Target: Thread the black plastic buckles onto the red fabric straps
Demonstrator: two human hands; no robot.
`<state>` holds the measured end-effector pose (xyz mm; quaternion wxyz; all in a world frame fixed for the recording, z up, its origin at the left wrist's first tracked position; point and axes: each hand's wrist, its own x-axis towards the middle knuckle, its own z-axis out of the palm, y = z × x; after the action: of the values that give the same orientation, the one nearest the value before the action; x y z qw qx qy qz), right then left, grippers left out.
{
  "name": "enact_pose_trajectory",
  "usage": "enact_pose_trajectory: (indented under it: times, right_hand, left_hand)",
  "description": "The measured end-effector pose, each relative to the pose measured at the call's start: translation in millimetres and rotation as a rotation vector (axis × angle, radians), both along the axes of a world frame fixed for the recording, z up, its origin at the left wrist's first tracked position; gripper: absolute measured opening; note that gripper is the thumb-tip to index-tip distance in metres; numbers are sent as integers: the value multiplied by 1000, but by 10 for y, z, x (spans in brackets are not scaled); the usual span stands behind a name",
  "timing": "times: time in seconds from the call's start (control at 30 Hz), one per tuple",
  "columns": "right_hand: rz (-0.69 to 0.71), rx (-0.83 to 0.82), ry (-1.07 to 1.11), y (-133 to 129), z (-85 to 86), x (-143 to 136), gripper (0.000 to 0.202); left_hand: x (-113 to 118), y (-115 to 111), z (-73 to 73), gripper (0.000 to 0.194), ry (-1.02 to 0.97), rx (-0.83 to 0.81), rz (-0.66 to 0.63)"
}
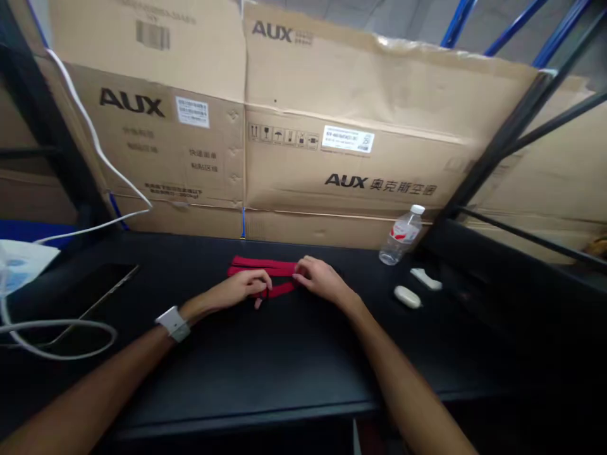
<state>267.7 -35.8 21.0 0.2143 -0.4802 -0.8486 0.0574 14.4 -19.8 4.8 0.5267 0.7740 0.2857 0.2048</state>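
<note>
A red fabric strap (260, 263) lies folded in long rows on the black tabletop, in the middle of the head view. My left hand (244, 284), with a white band on its wrist, is closed on the near row of the strap beside a small dark part that could be a buckle. A thumb or fingertip shows just below the strap there. Farther right, my right hand (320, 278) pinches the strap's right end between thumb and fingers. The stretch between both hands looks fairly straight. My right fingers hide where the rows end.
A clear plastic bottle (401, 237) with a white cap stands at the back right. Near it lie a white rounded case (407, 297) and a small white piece (425, 279). Left are a dark phone-like slab (102, 287), a white cable (90, 322) and paper (23, 262). Cardboard (294, 170) walls the back.
</note>
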Motion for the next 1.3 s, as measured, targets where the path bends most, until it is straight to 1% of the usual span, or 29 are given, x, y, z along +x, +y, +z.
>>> enact_pose_trajectory:
  times: [0.07, 0.13, 0.23, 0.3, 0.43, 0.53, 0.67, 0.77, 0.87, 0.97, 1.07, 1.2, 1.3]
  right_hand:
    - [-21, -53, -48, 45, -26, 90, 12]
    - [-16, -98, -41, 73, -66, 122, 13]
    - [5, -151, 15, 84, -106, 99, 16]
    - [27, -167, 52, 78, -103, 76, 18]
    - [91, -175, 112, 58, -55, 62, 15]
    - [99, -198, 165, 42, -37, 56, 15]
    - [136, -257, 205, 21, -44, 22, 16]
    - [143, -265, 228, 6, -33, 0, 18]
    - [147, -279, 263, -5, -12, -3, 19]
    - [148, -326, 285, 0, -8, 9, 21]
    - [118, -317, 288, 19, -18, 27, 20]
    - [66, -289, 279, 40, -18, 38, 20]
    - [54, -272, 279, 34, -13, 20, 20]
  left_hand:
    - [-4, -1, 5, 27, -18, 27, -5]
    - [-15, -4, 15, 29, -15, 67, -15]
    - [-35, -9, 35, 35, 27, 118, -40]
    - [-44, -11, 46, 35, 52, 136, -61]
    - [-42, -16, 45, 35, 42, 110, -79]
    - [-37, -20, 33, 35, 23, 89, -80]
    - [-38, -36, 34, 38, 23, 54, -117]
    - [-41, -54, 52, 36, 18, 29, -120]
    - [-43, -61, 67, 33, 18, 47, -121]
    - [-44, -53, 67, 35, 33, 76, -106]
    - [-41, -41, 57, 35, 30, 28, -92]
    - [-34, -28, 41, 34, -27, -65, -100]
    - [-35, -4, 16, 32, -87, -125, -120]
